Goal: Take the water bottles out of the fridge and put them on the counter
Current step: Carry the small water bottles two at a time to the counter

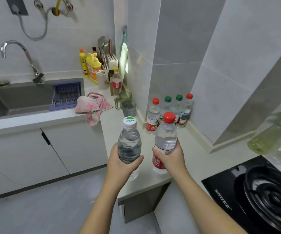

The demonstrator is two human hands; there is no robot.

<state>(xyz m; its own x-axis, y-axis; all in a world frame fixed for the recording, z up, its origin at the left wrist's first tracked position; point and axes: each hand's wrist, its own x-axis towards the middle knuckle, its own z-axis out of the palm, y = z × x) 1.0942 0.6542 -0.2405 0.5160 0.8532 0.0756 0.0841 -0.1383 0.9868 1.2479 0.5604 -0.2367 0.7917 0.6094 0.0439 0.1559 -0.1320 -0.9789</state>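
Reaching forward with both forearms, wrapped left hand (123, 160) round lower half of white-capped bottle (129, 141), clasped red-capped bottle (166, 137) at its label in right hand (172, 156), held both upright above near edge of counter (195, 146), short of four bottles (153, 115) in corner.

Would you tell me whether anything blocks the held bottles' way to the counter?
Nothing visible does. The white-capped bottle in the left hand and red-capped bottle in the right hand hang over bare counter; four standing bottles and a glass sit farther back.
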